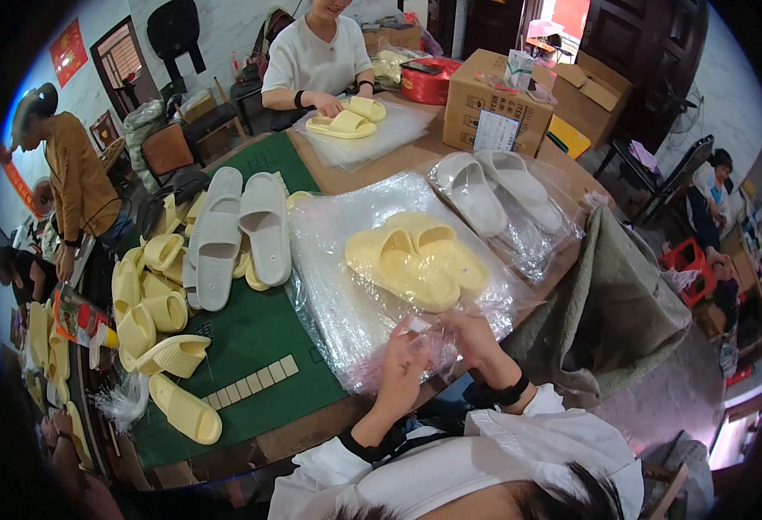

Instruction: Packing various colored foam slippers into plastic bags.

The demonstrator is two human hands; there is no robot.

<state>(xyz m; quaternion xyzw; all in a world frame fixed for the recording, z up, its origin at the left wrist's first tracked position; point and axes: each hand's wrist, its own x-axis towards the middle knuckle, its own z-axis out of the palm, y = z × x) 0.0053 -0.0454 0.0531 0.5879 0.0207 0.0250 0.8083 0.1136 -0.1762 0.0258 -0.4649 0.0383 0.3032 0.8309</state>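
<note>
My left hand (401, 368) and my right hand (470, 336) pinch the near edge of a clear plastic bag (346, 303) at the table's front. The two hands almost touch each other. On top of the stack of clear bags lies a pair of pale yellow slippers (415, 260), just beyond my fingers. Black bands and white sleeves cover both wrists.
Two grey-white slippers (238, 230) lie on the green mat (251, 347), with a heap of yellow slippers (151, 312) to their left. Another white pair (493, 186) rests on plastic to the right. A cardboard box (493, 113) stands behind. A person in white across the table handles yellow slippers (346, 120).
</note>
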